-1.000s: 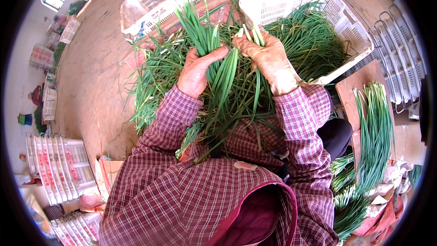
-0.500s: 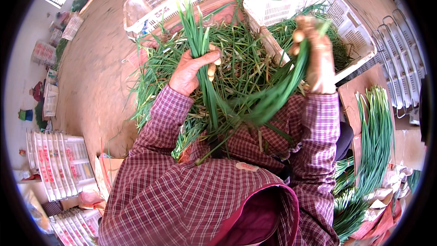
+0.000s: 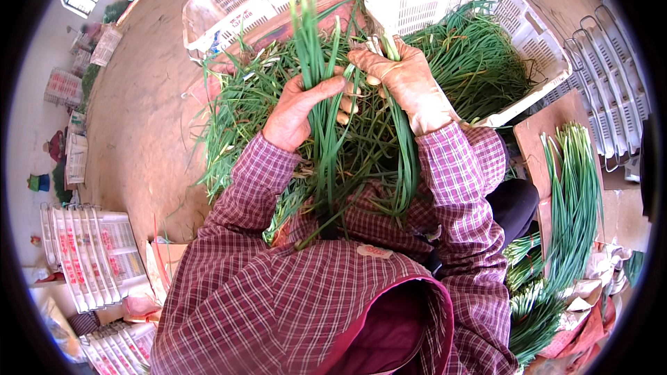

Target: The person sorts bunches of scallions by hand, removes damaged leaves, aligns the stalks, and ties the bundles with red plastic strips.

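Note:
My left hand (image 3: 303,105) is closed round an upright bunch of Chinese chives (image 3: 321,132), whose long green leaves hang below the fist and stick up above it. Close beside it, my right hand (image 3: 405,78) grips a thinner bunch of chives (image 3: 405,160), pale stem ends up at the fingertips and leaves trailing down. Both hands are over a big loose heap of chives (image 3: 250,107) in front of my lap. To the right of the heap, a white plastic crate (image 3: 431,1) holds more chives (image 3: 479,62).
Another white crate (image 3: 260,0) stands beyond the heap. On the right, neat chives (image 3: 573,187) lie on a board (image 3: 549,125), with stacked crates (image 3: 608,83) behind. More stacked crates (image 3: 90,250) are at the left; tied bundles (image 3: 535,319) lie low on the right.
My right hand has come left and inward from over the crate, bringing its chives next to my left hand. The left hand keeps its bunch nearly in place.

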`<state>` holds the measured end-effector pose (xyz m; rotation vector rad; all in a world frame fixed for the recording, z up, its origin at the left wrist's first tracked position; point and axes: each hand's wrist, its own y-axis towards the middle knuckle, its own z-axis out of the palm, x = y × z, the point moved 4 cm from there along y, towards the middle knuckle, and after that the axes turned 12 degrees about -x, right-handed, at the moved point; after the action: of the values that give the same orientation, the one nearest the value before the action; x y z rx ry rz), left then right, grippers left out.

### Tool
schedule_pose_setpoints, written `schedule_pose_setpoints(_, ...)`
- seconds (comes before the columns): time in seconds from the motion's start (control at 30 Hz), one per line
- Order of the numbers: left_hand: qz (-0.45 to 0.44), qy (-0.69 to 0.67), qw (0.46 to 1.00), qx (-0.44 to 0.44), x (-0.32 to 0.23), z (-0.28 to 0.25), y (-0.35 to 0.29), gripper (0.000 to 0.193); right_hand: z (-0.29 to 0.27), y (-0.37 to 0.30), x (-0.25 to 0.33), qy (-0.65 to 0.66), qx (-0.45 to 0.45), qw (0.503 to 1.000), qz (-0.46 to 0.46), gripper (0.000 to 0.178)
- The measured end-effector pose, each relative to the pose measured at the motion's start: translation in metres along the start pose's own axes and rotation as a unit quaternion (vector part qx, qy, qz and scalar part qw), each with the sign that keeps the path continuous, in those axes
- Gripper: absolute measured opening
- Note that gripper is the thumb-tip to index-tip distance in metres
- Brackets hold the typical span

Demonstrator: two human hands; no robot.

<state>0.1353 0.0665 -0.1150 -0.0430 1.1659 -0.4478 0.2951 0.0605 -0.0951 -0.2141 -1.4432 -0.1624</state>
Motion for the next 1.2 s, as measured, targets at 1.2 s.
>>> schedule_pose_setpoints(1.2,0.002,0.055,0.998,-0.027,-0.005,-0.021,0.000,0.015,-0.042,0.000,0.000,-0.066,-0.117,0.991,0.021,0.031)
